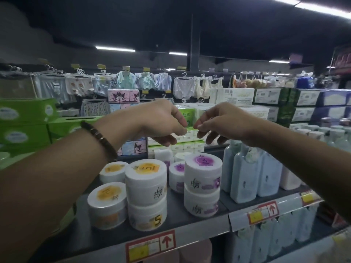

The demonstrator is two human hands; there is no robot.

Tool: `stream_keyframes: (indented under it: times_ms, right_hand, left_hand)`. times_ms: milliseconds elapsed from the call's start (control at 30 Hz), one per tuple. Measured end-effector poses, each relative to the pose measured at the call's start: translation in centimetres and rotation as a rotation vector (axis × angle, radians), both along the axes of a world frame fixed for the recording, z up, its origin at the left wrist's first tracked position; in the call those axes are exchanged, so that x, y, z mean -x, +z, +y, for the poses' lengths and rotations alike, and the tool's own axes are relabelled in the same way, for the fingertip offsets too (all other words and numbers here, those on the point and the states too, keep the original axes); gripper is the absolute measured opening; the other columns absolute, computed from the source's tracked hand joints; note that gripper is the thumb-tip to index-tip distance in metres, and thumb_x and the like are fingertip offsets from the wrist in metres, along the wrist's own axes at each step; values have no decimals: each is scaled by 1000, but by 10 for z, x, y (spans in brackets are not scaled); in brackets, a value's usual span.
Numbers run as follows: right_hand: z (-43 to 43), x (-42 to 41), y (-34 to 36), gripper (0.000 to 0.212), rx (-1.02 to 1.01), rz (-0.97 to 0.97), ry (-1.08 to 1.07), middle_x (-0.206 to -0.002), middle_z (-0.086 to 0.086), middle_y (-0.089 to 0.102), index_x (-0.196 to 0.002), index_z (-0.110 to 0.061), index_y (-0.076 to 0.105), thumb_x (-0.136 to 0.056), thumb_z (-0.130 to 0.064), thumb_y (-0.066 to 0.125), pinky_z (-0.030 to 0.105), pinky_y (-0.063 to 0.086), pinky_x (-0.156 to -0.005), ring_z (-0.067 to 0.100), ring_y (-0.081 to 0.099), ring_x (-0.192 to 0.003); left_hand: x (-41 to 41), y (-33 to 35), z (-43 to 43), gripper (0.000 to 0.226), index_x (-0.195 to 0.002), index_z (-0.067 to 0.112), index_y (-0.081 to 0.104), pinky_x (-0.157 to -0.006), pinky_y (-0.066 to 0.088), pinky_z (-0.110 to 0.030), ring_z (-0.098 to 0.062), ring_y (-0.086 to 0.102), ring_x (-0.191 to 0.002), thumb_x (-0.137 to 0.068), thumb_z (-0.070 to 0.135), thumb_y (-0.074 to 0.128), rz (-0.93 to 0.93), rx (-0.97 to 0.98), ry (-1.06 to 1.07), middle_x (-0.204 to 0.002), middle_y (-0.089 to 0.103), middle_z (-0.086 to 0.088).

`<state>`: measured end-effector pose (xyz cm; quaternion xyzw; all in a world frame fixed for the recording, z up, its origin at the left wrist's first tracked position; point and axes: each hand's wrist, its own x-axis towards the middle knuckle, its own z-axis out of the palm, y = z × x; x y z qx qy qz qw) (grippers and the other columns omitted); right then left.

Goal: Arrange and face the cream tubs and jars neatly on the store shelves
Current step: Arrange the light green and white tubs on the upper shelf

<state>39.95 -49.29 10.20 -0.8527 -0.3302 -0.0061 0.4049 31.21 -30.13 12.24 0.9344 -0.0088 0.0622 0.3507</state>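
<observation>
White cream tubs stand on the dark top shelf. Two tubs with yellow labels are stacked, with a single yellow-label tub to their left and another behind. Two purple-label tubs are stacked to the right, with one more behind them. My left hand and my right hand hover above the tubs, fingertips close together, fingers loosely curled and holding nothing. A beaded bracelet circles my left wrist.
Pale blue bottles stand right of the tubs, and more fill the shelf below. Red-and-yellow price tags line the shelf edge. Green boxes sit at left. Tissue packs and hanging garments fill the aisle behind.
</observation>
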Motion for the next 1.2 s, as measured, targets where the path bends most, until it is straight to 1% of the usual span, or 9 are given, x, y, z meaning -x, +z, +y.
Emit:
stream_keyframes:
  times_ms: [233, 433, 533, 700, 800, 933, 1000, 1133, 1200]
  right_hand:
    - [11, -43, 3, 11, 200, -18, 74, -94, 3, 82, -104, -13, 77, -102, -14, 66, 32, 58, -66, 19, 75, -76]
    - [20, -75, 4, 11, 318, -27, 141, -94, 2, 82, -104, -15, 77, -102, -18, 67, 29, 58, -63, 24, 80, -83]
    - [25, -86, 4, 12, 356, -18, 169, -95, 3, 83, -105, -15, 77, -102, -20, 66, 31, 58, -65, 29, 80, -91]
    - [34, -99, 1, 12, 417, -1, 177, -96, 3, 82, -103, -16, 77, -103, -21, 66, 29, 59, -63, 24, 80, -81]
    - [40, -105, -2, 12, 445, 27, 176, -96, 4, 82, -105, -15, 76, -103, -21, 66, 31, 61, -66, 22, 78, -78]
    - [51, -113, -10, 16, 496, 40, 173, -98, 7, 82, -109, -12, 77, -103, -22, 66, 30, 60, -64, 20, 75, -74]
    - [55, -118, -15, 18, 529, 59, 171, -100, 8, 82, -110, -10, 77, -103, -23, 67, 32, 60, -67, 23, 77, -77]
    - [65, -126, -22, 19, 624, 98, 144, -98, 8, 82, -108, -9, 77, -100, -26, 72, 32, 62, -68, 32, 81, -92]
    - [69, -129, -25, 26, 718, 130, 132, -95, 7, 82, -113, -9, 78, -99, -30, 74, 34, 65, -70, 29, 81, -88]
  left_hand:
    - [-42, 4, 11, 20, -116, 14, 69, -76, 64, -36, -29, 77, -98, -97, 13, 73, 158, -110, 42, -107, 74, -7]
    - [-78, -2, 21, 25, -118, 12, 68, -86, 63, -44, -29, 74, -89, -94, 15, 77, 295, -165, 82, -105, 70, -7]
    - [-92, -5, 25, 26, -118, 12, 69, -85, 62, -43, -34, 77, -98, -94, 17, 78, 344, -207, 92, -108, 70, -9]
    - [-116, -8, 32, 28, -119, 14, 70, -87, 61, -43, -35, 76, -104, -94, 23, 78, 449, -252, 71, -118, 72, -10]
    - [-130, -12, 36, 31, -120, 12, 70, -89, 62, -44, -35, 76, -104, -92, 24, 79, 523, -304, 44, -117, 72, -11]
    - [-147, -24, 40, 37, -124, 12, 68, -86, 63, -40, -33, 76, -106, -91, 25, 80, 652, -385, -2, -118, 72, -13]
    - [-153, -29, 41, 39, -126, 13, 66, -83, 63, -36, -32, 75, -108, -91, 26, 79, 705, -415, -37, -119, 73, -12]
    - [-163, -37, 43, 42, -130, 20, 63, -99, 60, -44, -30, 75, -109, -92, 24, 79, 759, -447, -123, -118, 76, -10]
    - [-170, -41, 45, 44, -131, 27, 62, -102, 58, -49, -32, 76, -107, -91, 22, 80, 766, -417, -166, -116, 77, -13]
